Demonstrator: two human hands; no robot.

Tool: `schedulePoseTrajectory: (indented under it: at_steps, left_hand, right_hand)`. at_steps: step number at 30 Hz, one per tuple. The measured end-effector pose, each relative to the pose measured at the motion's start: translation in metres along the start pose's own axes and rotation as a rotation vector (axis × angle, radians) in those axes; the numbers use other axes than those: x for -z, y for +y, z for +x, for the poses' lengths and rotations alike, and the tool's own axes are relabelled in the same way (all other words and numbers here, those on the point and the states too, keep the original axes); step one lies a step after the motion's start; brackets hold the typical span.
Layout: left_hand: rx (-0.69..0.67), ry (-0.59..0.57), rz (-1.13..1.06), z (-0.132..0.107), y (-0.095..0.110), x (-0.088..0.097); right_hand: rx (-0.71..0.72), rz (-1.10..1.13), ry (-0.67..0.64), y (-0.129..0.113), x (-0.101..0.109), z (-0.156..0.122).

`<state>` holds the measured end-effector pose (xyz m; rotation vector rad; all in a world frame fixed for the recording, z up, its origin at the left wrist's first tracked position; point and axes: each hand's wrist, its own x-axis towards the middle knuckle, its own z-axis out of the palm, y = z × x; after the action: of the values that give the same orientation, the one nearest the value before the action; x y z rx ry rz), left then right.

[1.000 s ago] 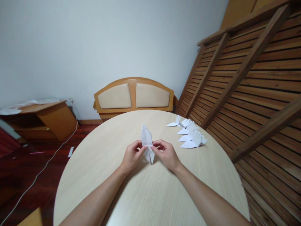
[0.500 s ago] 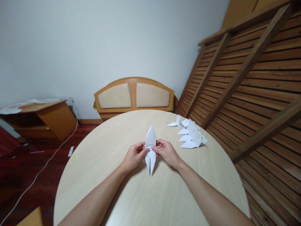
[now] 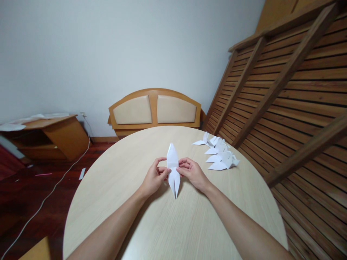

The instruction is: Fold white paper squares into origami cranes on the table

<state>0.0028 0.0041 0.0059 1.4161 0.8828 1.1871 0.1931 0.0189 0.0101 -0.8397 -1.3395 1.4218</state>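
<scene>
A white folded paper (image 3: 172,158) is held upright in front of me, over the middle of the round table (image 3: 119,159). Its top is one broad point; its lower half splits into two narrow points. My left hand (image 3: 155,176) pinches its left edge near the middle crease, with the index finger raised off the paper. On the opposite edge my right hand (image 3: 193,173) pinches it between thumb and fingers. Some fingertips are hidden behind the paper. To the right lie several folded white paper birds (image 3: 221,155), overlapping in a row.
A wooden headboard (image 3: 154,108) with two cream panels stands behind the table. Slatted wooden panels (image 3: 292,101) lean along the right side. At the left are a low wooden cabinet (image 3: 65,137) with papers on top and a white cable (image 3: 54,187) across the dark red floor.
The folded paper has tilted slightly, its top moving left and its split tips moving right. My left index finger has lifted away, and my right thumb has shifted towards the paper's edge.
</scene>
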Motion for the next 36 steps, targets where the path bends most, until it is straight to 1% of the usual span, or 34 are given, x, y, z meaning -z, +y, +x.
schedulePoseTrajectory:
  at_steps: [5,9,12,16,22,28,36]
  left_hand:
    - [-0.047,-0.022,-0.006,-0.003,0.003,-0.002]
    - [-0.096,0.006,0.005,-0.003,0.004,-0.003]
    - [-0.136,0.001,0.115,-0.002,0.003,-0.001]
    - [-0.14,0.003,0.217,-0.002,0.002,0.001]
    - [-0.142,0.055,0.234,-0.002,0.003,0.001]
    - [-0.214,0.022,0.206,-0.002,0.006,0.002]
    - [-0.223,0.018,0.235,-0.001,0.004,0.003]
  right_hand:
    - [0.029,-0.073,-0.004,-0.001,0.0,0.0]
    - [0.075,-0.092,-0.01,-0.001,0.001,0.0]
    - [0.074,-0.095,-0.016,-0.001,0.001,0.0]
    - [0.076,-0.113,-0.015,0.0,0.002,0.0]
    - [0.127,-0.155,-0.017,0.0,0.002,-0.001]
    - [0.22,-0.196,-0.052,-0.004,0.002,-0.002]
    - [0.169,-0.191,-0.068,-0.01,0.0,-0.006]
